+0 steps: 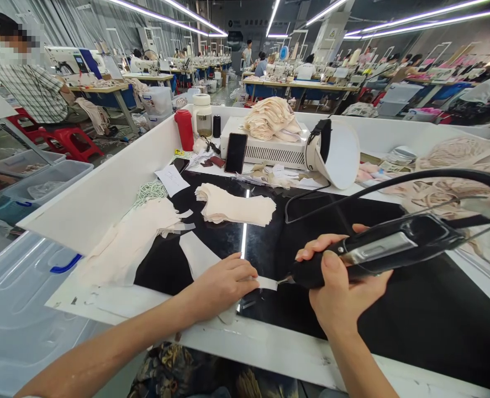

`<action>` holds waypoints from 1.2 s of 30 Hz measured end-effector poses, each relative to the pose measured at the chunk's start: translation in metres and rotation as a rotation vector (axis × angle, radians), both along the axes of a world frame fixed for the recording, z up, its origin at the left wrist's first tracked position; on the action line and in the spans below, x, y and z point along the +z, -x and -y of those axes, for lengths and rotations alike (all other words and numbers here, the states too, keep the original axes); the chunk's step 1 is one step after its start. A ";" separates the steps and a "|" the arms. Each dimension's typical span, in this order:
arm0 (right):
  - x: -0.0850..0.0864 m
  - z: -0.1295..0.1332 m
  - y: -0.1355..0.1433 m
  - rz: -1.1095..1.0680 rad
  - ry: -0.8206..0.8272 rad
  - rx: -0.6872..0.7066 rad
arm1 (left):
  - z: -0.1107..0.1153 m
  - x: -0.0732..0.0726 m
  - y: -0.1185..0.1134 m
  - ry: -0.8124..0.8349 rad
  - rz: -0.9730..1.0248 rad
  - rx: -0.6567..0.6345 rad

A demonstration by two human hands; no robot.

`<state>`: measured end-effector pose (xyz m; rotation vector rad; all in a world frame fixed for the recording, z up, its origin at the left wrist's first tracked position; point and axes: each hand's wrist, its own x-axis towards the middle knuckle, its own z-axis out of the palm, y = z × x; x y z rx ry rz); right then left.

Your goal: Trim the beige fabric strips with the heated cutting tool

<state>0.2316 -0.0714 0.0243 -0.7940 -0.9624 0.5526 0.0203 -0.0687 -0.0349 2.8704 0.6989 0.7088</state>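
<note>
My right hand (338, 287) is wrapped round a black handheld power tool (377, 249) with a silver lever on its side. Its thin metal tip (285, 281) points left and meets the end of a narrow white fabric strip (267, 283) on the black glossy work surface (431, 309). The fingers of my left hand (228, 282) are closed together and press down on the strip. Just behind that hand lies a curved white fabric piece (197, 254); whether it joins the strip is hidden. Further back sits a stack of cream fabric pieces (236, 204).
A cream fabric pile (132, 237) lies at left. Behind are a phone (236, 153), a red cup (184, 130), a glass jug (202, 115), a white box (265, 149) with fabric on it and a white lamp shade (340, 155). A black cable (414, 177) arches over the right side.
</note>
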 end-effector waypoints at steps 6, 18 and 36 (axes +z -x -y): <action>0.001 0.000 0.000 0.010 -0.005 -0.011 | 0.001 0.001 -0.001 0.014 0.002 -0.025; 0.002 0.000 0.000 -0.011 0.002 0.003 | 0.003 -0.004 0.001 0.045 -0.007 0.009; 0.003 -0.008 0.024 -0.076 -0.003 0.083 | 0.004 -0.006 -0.003 0.048 0.014 0.015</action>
